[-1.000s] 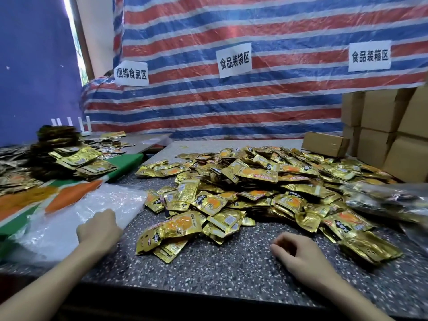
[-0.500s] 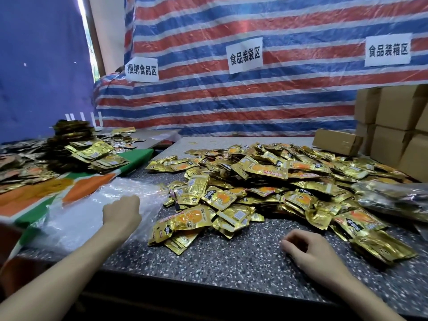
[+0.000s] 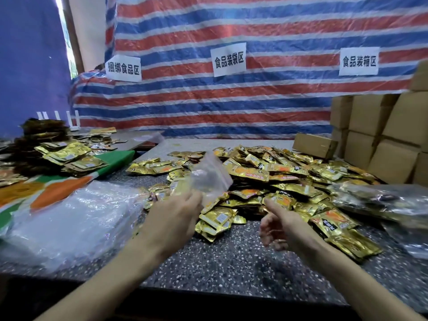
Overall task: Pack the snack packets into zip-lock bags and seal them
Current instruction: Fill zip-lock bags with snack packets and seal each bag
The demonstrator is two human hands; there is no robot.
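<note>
Many gold foil snack packets (image 3: 284,181) lie heaped across the middle and right of the speckled grey stone table (image 3: 231,269), from just beyond the person's hands to the far side.

The left hand (image 3: 172,218) is raised over the near left edge of the heap, its back to the camera. Its thumb and fingers grasp the lower end of a clear zip-lock bag (image 3: 209,176), which stands up from the hand, tilted to the right and blurred. Whether the bag holds anything I cannot tell.

The right hand (image 3: 278,225) hovers just to the right, apart from the bag. Its fingers are loosely curled, the thumb sticks up, and it grasps nothing.

To the near left lies a stack of clear plastic bags (image 3: 69,218), partly on a green, orange and white cloth (image 3: 60,191) that carries a second mound of packets farther back. On the right, filled clear bags (image 3: 379,200) rest against the heap. Brown cardboard boxes (image 3: 382,135) are stacked at the far right. Behind everything hangs a red, white and blue striped tarpaulin (image 3: 231,105) bearing three white paper signs (image 3: 229,59).
</note>
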